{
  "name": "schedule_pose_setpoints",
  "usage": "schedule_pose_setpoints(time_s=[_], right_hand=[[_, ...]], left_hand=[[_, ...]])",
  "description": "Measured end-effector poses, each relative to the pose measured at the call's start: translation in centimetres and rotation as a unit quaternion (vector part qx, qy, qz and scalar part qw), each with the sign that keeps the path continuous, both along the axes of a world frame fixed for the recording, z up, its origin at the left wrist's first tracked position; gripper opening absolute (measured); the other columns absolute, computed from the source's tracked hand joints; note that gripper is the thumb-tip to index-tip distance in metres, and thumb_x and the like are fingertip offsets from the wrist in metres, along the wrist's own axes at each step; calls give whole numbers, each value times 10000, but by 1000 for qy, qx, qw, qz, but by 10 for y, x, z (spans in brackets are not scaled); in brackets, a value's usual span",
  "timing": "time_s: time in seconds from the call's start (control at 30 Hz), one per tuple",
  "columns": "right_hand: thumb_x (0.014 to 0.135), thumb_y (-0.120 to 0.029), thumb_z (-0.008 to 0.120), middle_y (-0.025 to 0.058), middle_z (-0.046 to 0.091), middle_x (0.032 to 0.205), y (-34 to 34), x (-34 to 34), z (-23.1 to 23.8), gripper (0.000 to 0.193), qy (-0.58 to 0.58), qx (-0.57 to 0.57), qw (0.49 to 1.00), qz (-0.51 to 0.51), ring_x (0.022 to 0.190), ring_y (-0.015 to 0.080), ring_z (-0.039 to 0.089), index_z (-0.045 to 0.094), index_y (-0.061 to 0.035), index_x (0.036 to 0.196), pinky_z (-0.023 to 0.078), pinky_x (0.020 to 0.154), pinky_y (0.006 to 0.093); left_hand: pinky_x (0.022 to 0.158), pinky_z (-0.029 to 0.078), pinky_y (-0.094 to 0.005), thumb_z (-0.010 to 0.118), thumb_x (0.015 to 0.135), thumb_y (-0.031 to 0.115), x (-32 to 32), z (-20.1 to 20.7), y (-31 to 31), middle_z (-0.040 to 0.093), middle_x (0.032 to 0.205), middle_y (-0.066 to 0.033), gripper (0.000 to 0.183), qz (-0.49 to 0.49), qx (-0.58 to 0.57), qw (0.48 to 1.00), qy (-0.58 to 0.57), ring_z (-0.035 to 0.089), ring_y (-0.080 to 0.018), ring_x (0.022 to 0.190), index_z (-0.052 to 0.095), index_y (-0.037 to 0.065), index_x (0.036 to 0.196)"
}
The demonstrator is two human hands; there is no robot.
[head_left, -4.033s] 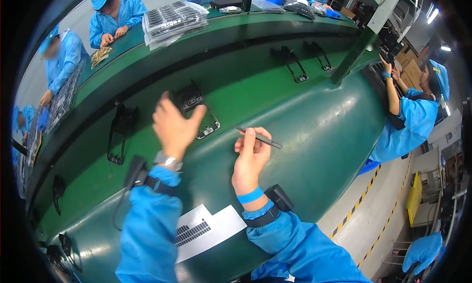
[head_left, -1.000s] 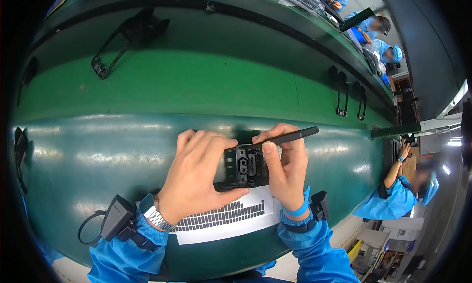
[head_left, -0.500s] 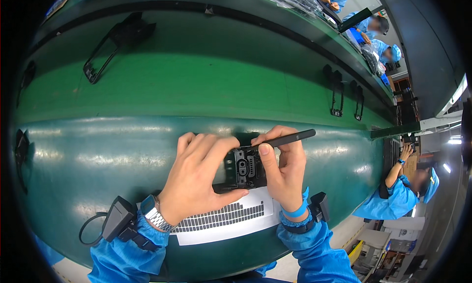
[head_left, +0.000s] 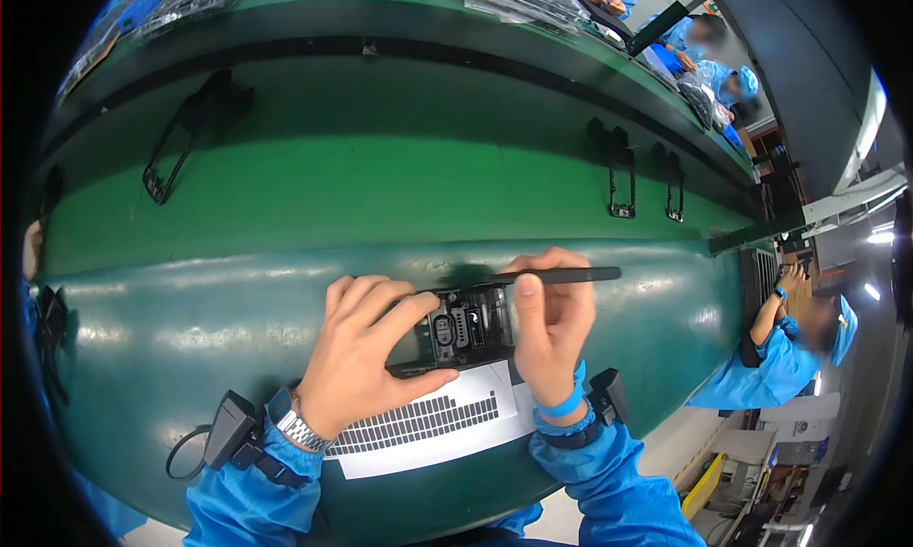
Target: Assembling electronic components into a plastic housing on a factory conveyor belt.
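A black plastic housing (head_left: 473, 326) with an oblong raised piece and a row of small slots lies before me, just above the paper sheet. My left hand (head_left: 361, 361) grips its left side, fingers over the far edge and thumb along the near one. My right hand (head_left: 554, 323) pinches a slim black tweezer-like tool (head_left: 582, 275) between thumb and fingers. The tool lies nearly level at the housing's far right edge; its tip is too dark to make out. Below the housing, a white sheet (head_left: 418, 438) carries rows of small black rectangular pieces.
Black frames stand on the green surface behind, one (head_left: 171, 152) at left and two (head_left: 622, 181) at right. Clear plastic bags (head_left: 523, 3) lie on the upper shelf. A co-worker in blue (head_left: 770, 376) sits at right; others work beyond. Another person's hand (head_left: 34, 247) shows at far left.
The housing and my left hand have shifted slightly left in view. The tool in my right hand has tipped from slanted to nearly level. My view has also moved a little.
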State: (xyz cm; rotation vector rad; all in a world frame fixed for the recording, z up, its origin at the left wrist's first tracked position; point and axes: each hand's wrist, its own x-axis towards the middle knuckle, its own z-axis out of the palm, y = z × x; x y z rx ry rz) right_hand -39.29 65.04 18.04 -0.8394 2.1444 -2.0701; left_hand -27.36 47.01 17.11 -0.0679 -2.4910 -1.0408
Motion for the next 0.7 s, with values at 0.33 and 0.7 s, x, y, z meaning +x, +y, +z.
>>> schedule_pose_setpoints(time_s=[0.33, 0.7], right_hand=[[1056, -99, 610, 100, 673, 1060, 53, -44, -10, 201, 22, -110, 980, -163, 943, 143, 635, 520, -27, 1220, 518, 851, 282], [1001, -30, 681, 110, 701, 1075, 50, -45, -16, 215, -59, -220, 964, -135, 942, 161, 690, 551, -28, 1172, 551, 855, 288]], left_hand=[[1013, 416, -487, 946, 642, 384, -7, 7, 7, 651, 1163, -119, 691, -38, -40, 998, -28, 602, -331, 1108, 692, 94, 1216], [989, 527, -441, 881, 802, 256, -135, 22, -43, 641, 1301, -208, 728, 153, -93, 984, 9, 647, -381, 1144, 526, 48, 1402]])
